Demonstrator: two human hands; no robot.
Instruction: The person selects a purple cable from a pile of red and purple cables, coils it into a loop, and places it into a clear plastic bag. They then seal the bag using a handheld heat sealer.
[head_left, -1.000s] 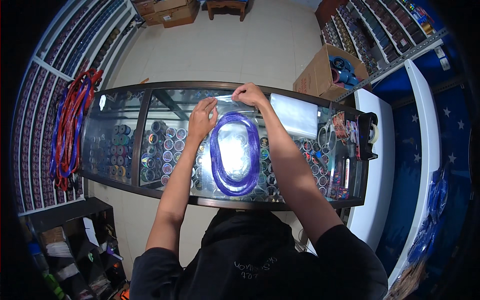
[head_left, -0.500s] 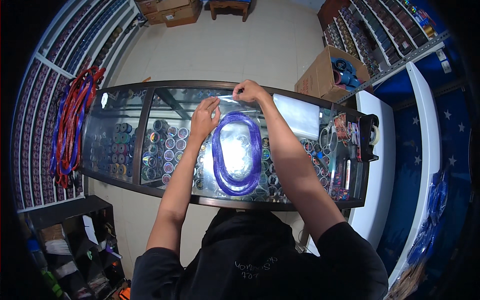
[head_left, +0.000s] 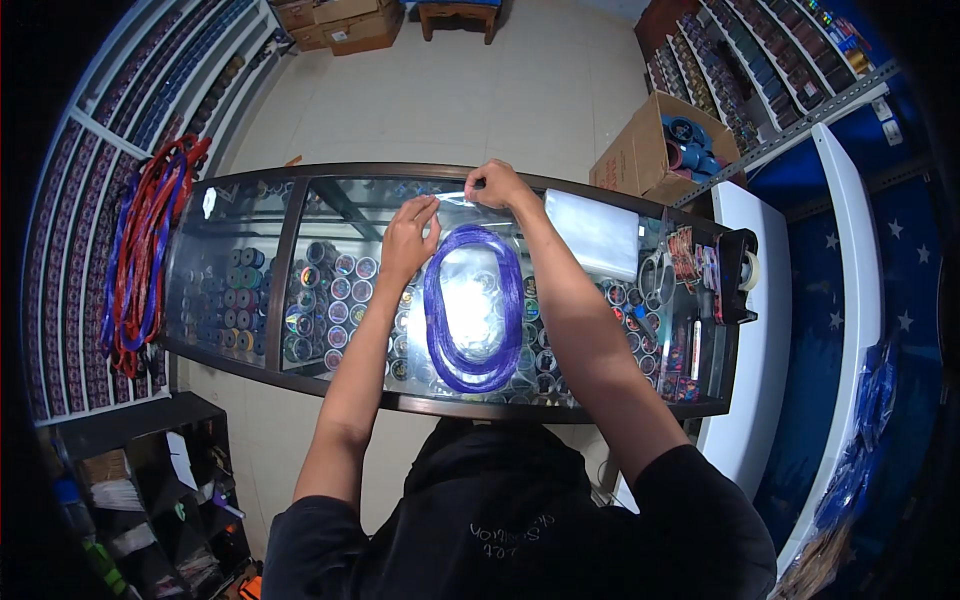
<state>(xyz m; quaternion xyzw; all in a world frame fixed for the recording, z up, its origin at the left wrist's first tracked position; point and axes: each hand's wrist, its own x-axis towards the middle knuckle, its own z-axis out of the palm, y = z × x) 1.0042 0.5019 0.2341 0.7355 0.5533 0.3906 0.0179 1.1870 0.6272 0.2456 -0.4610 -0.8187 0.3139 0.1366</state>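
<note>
A purple looped coil of thin cord (head_left: 510, 290) lies in or under a clear plastic bag (head_left: 478, 214) on the glass counter (head_left: 225, 205); glare hides part of the bag's outline. My left hand (head_left: 408, 238) rests at the bag's far left corner, fingers stretched out and lying flat. Beyond the coil, my right hand (head_left: 497, 186) pinches a whitish strip along the bag's far edge. That strip runs between the fingertips of both hands.
Spools show through the glass. To the right lie a stack of clear plastic bags (head_left: 592, 232), scissors (head_left: 655, 278) and a black tape dispenser (head_left: 737, 277). A cardboard box (head_left: 640, 145) stands behind; red and purple cord bundles (head_left: 150, 250) hang at left.
Both hands stay almost in place. The whitish strip between them has shifted slightly, and the fingers of my right hand have changed position a little. The coil lies as before.
</note>
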